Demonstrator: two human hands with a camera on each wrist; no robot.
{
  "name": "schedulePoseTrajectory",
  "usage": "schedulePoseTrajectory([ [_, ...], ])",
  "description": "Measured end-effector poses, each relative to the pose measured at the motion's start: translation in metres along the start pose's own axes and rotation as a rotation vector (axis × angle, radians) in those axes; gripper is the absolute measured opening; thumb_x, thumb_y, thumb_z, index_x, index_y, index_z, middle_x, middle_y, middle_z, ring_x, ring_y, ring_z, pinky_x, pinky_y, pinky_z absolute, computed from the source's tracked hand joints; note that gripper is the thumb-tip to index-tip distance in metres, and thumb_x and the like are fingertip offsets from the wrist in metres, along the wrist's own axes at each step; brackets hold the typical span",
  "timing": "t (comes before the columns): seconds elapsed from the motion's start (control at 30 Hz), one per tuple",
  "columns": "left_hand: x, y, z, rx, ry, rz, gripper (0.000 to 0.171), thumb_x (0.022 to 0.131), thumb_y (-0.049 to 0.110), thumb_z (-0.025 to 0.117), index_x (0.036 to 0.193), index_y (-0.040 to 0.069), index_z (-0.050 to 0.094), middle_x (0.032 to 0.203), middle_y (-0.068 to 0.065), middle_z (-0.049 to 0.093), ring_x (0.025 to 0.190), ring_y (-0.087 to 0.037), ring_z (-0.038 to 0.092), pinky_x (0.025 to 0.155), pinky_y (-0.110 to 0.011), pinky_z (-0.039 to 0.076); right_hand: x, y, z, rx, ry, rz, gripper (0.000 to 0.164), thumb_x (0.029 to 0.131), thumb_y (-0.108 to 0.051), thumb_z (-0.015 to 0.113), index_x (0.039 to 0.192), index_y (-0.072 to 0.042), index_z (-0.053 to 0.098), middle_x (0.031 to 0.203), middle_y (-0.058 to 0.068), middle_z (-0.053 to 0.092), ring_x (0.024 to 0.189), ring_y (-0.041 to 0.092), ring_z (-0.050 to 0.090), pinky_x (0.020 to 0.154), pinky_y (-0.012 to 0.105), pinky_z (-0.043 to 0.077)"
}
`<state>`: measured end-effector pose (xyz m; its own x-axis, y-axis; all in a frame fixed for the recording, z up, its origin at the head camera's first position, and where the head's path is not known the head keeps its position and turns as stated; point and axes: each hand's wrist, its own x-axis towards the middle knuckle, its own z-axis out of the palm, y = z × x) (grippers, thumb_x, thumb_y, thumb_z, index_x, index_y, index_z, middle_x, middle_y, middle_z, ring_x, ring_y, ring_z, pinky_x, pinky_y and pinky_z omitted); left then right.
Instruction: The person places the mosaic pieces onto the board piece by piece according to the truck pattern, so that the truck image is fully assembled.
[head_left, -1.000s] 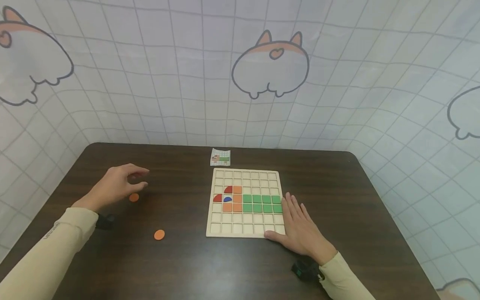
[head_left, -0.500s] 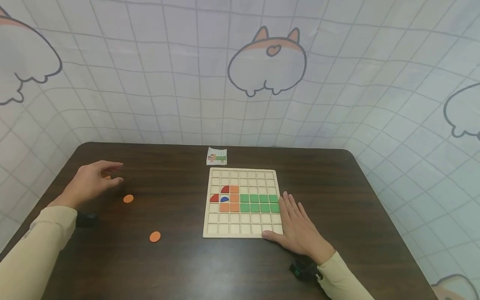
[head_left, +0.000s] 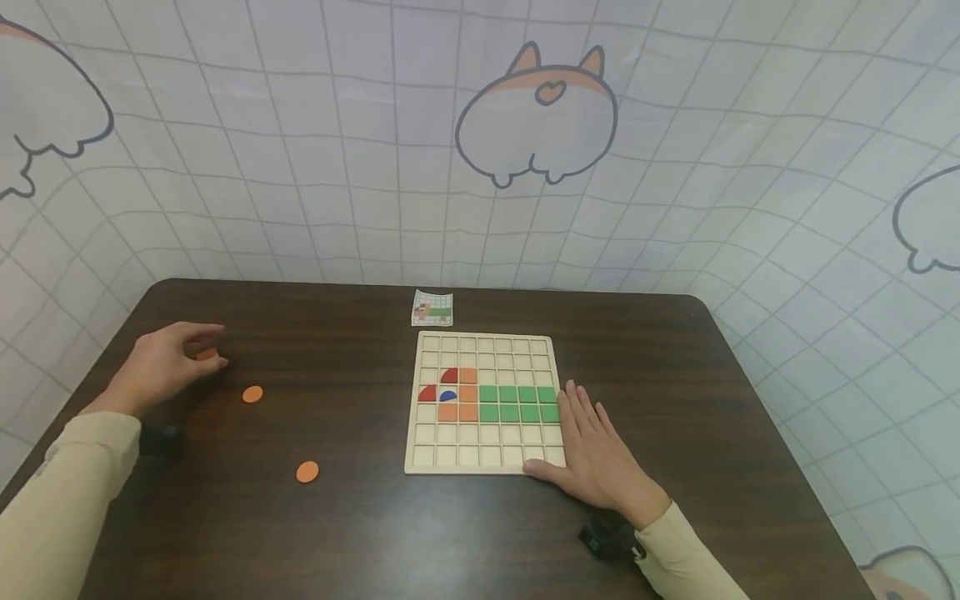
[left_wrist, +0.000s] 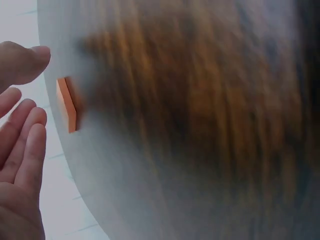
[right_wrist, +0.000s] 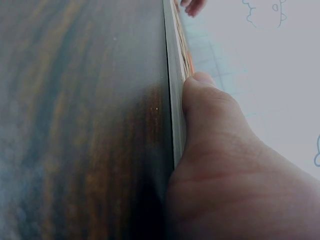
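Observation:
In the head view my left hand (head_left: 161,362) is over the table's left side, thumb and fingers apart around a flat orange piece (head_left: 207,354). The left wrist view shows that orange piece (left_wrist: 66,105) on the table beyond the fingertips, with a gap between. My right hand (head_left: 603,458) lies with outstretched fingers along the right edge of a pale wooden grid board (head_left: 457,458). Its thumb rests at the board's near right corner. Green squares (head_left: 517,404), orange squares (head_left: 468,393), two red quarter-round pieces (head_left: 449,376) and a blue half-round piece (head_left: 447,396) sit in the board's cells.
Two orange discs lie left of the board, one disc (head_left: 252,394) close to my left hand and another disc (head_left: 307,472) nearer me. A small printed pattern card (head_left: 432,308) lies behind the board. A white grid-patterned curtain (head_left: 337,167) surrounds the dark table (head_left: 420,542).
My left hand has moved left, past one orange disc, to the flat orange piece farther left. The right hand stays at the board's edge. The head view has shifted slightly.

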<state>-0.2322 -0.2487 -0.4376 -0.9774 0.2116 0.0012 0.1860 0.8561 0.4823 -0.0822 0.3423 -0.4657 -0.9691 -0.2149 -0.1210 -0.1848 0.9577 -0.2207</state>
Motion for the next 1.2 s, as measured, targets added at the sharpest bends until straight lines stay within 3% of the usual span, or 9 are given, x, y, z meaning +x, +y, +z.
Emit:
schedulePoseTrajectory([
  [0.23,0.001,-0.008,0.001,0.047,-0.030,-0.024,0.066,0.095,0.028,0.074,0.144,-0.009,0.051,0.138,-0.037,0.058,0.122,-0.056,0.059,0.098,-0.071,0.044,0.000,0.000,0.000,0.002,-0.001,-0.001,0.120,0.088,-0.084,0.049,0.165,0.001,0.013,0.174,0.022,0.009,0.163,0.038,0.012,0.128,0.062,0.022],
  [0.57,0.000,-0.013,0.002,0.041,-0.018,-0.012,0.055,0.097,0.027,0.071,0.136,-0.009,0.059,0.126,-0.035,0.067,0.113,-0.052,0.066,0.093,-0.067,0.048,0.000,0.001,0.001,0.016,-0.002,0.005,0.121,0.087,-0.085,0.049,0.165,0.000,0.013,0.174,0.021,0.008,0.163,0.038,0.011,0.128,0.062,0.023],
  [0.77,-0.007,-0.019,0.000,0.033,-0.053,-0.041,0.057,0.099,0.032,0.069,0.138,-0.009,0.058,0.125,-0.034,0.067,0.113,-0.051,0.065,0.090,-0.066,0.049,0.000,0.001,0.000,0.019,-0.021,0.002,0.121,0.088,-0.085,0.048,0.165,0.000,0.011,0.174,0.022,0.007,0.163,0.039,0.010,0.128,0.063,0.022],
  [0.9,-0.010,-0.022,0.002,0.033,-0.043,-0.046,0.054,0.098,0.031,0.070,0.135,-0.008,0.061,0.120,-0.031,0.071,0.109,-0.049,0.069,0.088,-0.064,0.052,0.000,0.000,0.000,0.019,-0.022,0.000,0.120,0.088,-0.085,0.048,0.165,0.000,0.012,0.174,0.022,0.007,0.163,0.039,0.010,0.128,0.063,0.022],
  [1.2,-0.007,-0.015,0.003,0.049,0.005,-0.036,0.047,0.095,0.024,0.072,0.129,-0.009,0.065,0.112,-0.028,0.075,0.104,-0.047,0.071,0.085,-0.061,0.053,-0.001,0.000,-0.002,0.022,-0.023,0.010,0.121,0.088,-0.085,0.048,0.165,0.000,0.011,0.174,0.022,0.007,0.163,0.039,0.010,0.128,0.063,0.022],
])
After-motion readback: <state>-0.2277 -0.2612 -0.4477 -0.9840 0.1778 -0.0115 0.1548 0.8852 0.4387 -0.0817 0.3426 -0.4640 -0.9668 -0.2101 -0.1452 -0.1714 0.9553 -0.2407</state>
